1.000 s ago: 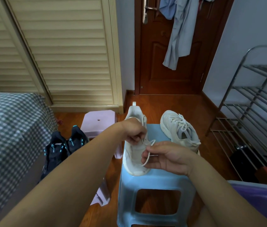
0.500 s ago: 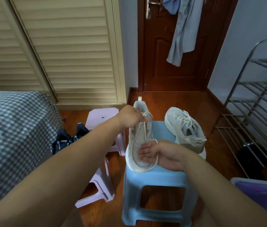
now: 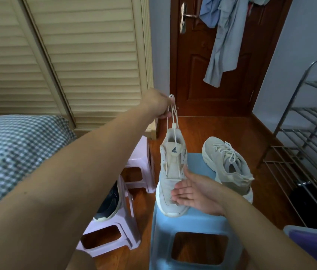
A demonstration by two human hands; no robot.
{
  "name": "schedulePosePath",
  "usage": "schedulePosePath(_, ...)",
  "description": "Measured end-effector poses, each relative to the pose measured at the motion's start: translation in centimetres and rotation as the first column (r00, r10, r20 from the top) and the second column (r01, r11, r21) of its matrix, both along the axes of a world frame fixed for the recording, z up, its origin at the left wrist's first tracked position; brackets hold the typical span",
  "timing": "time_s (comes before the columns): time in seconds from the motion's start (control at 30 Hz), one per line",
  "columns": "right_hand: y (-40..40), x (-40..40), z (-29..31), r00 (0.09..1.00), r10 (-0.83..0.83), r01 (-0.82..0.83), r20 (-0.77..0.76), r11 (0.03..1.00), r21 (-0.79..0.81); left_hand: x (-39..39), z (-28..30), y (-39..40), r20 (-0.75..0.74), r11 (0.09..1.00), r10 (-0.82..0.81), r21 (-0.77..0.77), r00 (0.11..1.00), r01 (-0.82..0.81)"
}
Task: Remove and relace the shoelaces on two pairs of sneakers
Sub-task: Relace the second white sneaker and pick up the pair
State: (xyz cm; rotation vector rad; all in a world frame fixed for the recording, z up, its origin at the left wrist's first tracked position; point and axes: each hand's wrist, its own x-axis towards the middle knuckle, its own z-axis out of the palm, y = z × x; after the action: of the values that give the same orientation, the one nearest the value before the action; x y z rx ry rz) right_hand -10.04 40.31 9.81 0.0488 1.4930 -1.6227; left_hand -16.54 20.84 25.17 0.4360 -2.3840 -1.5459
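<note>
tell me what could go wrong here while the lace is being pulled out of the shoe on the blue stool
1. The left hand pulls the lace up while the right hand only lies flat against the sneaker, so it may lift or slide.
2. Its toe overhangs the blue stool edge; it could tip off.

A dark wooden door [image 3: 212, 61] is seen closed, with garments [image 3: 225, 34] hung on it. Cream louvred wardrobe doors [image 3: 87, 55] are fitted at left. The floor [image 3: 208, 129] is laid in reddish wood. A metal rack [image 3: 309, 133] is positioned against the pale right wall [image 3: 299, 45].
</note>
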Motion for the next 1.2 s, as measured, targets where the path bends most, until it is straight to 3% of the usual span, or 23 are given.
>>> schedulePosePath(0.2, -0.1, 0.1, 0.2, 0.998, -0.012, 0.012, -0.054, 1.0, 0.001, 0.3, -1.6, 0.9, -0.045, 0.997, -0.064, -0.037, 0.997, 0.063)
schedulePosePath(0.27, -0.5, 0.3, 0.1, 0.97, -0.027, 0.058, -0.242, 0.991, 0.122, 1.4, -1.5, 1.0, -0.059, 0.997, -0.078, -0.029, 0.995, 0.076)
schedulePosePath(0.33, -1.1, 0.0, 0.6, 0.798, 0.041, 0.218, -0.601, 0.911, 0.351, 3.0, -1.2, 1.2, -0.097, 0.989, -0.149, -0.009, 0.984, 0.149)
schedulePosePath(0.4, -1.9, -0.3, 2.5, 0.59, 0.071, 0.319, -0.804, 0.895, 0.313, 4.9, -0.8, 1.6, -0.113, 0.972, -0.236, -0.016, 0.965, 0.236)
schedulePosePath(0.5, -2.9, -1.0, 6.0, 0.546, 0.099, 0.191, -0.832, 0.952, 0.239, 7.3, -1.1, 2.2, -0.099, 0.95, -0.311, 0.012, 0.945, 0.313)
schedulePosePath(0.57, -2.8, -1.2, 8.0, 0.54, 0.048, 0.204, -0.841, 0.961, 0.186, 8.4, -1.2, 1.9, -0.131, 0.954, -0.28, 0.068, 0.951, 0.291)
schedulePosePath(0.63, -2.1, -1.0, 9.8, 0.594, -0.127, 0.232, -0.795, 0.973, 0.018, 9.4, -1.0, 1.0, -0.182, 0.944, -0.189, 0.236, 0.965, 0.229)
schedulePosePath(0.73, -0.6, -0.6, 12.4, 0.603, -0.24, 0.256, -0.76, 0.961, -0.1, 11.3, -0.2, -0.7, -0.202, 0.828, -0.086, 0.531, 0.976, 0.183)
schedulePosePath(0.8, 0.2, -0.5, 13.9, 0.606, -0.285, 0.251, -0.743, 0.954, -0.161, 12.4, -0.1, -1.6, -0.201, 0.814, -0.051, 0.56, 0.978, 0.158)
schedulePosePath(0.87, 0.8, -0.4, 15.0, 0.607, -0.312, 0.218, -0.731, 0.95, -0.224, 13.6, -0.8, -2.5, -0.124, 0.952, -0.005, 0.304, 0.992, 0.042)
schedulePosePath(0.93, 1.3, -0.1, 15.5, 0.61, -0.308, 0.176, -0.73, 0.951, -0.254, 15.1, -2.7, -4.0, 0.042, 0.997, 0.022, -0.071, 0.999, -0.019)
schedulePosePath(0.97, 1.6, 0.1, 15.6, 0.618, -0.302, 0.154, -0.726, 0.952, -0.264, 15.8, -4.0, -4.8, 0.153, 0.99, 0.017, -0.144, 0.988, 0.005)
schedulePosePath(1.03, 1.9, 0.4, 15.2, 0.647, -0.298, 0.138, -0.701, 0.951, -0.277, 17.1, -7.7, -7.5, 0.335, 0.992, 0.085, -0.121, 0.938, -0.047)
schedulePosePath(1.1, 1.9, 0.3, 13.5, 0.675, -0.275, 0.165, -0.685, 0.961, -0.223, 18.7, -11.6, -10.6, 0.439, 0.944, 0.281, -0.288, 0.853, -0.162)
schedulePosePath(1.2, 1.6, 0.3, 9.3, 0.715, -0.169, 0.145, -0.678, 0.985, -0.093, 20.2, -15.3, -12.8, 0.621, 0.823, 0.347, -0.561, 0.703, 0.09)
